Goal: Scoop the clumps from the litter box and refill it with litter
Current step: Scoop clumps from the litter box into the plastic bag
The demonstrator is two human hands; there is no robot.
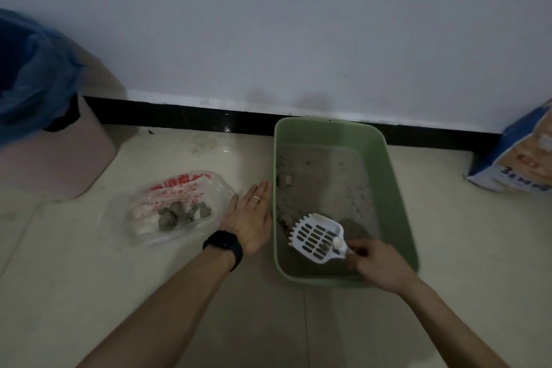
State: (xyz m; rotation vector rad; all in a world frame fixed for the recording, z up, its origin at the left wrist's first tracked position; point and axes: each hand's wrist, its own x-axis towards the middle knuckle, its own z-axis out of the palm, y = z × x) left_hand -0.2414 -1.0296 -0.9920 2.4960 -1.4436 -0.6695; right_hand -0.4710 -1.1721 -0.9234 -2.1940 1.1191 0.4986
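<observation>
A green litter box (388, 176) stands on the floor against the wall, holding a shallow layer of grey litter (325, 176). My right hand (379, 266) grips the handle of a white slotted scoop (316, 237), whose blade rests over the litter near the box's front left corner. My left hand (251, 218) lies flat with fingers together against the box's outer left wall. Left of it, a clear plastic bag with red print (176, 191) lies open on the floor and holds several grey clumps (182, 213).
A pink bin with a blue liner (38, 134) stands at the left against the wall. A blue and white litter bag (519, 155) leans at the far right. A black baseboard (185, 116) runs along the wall; pale floor tiles surround everything.
</observation>
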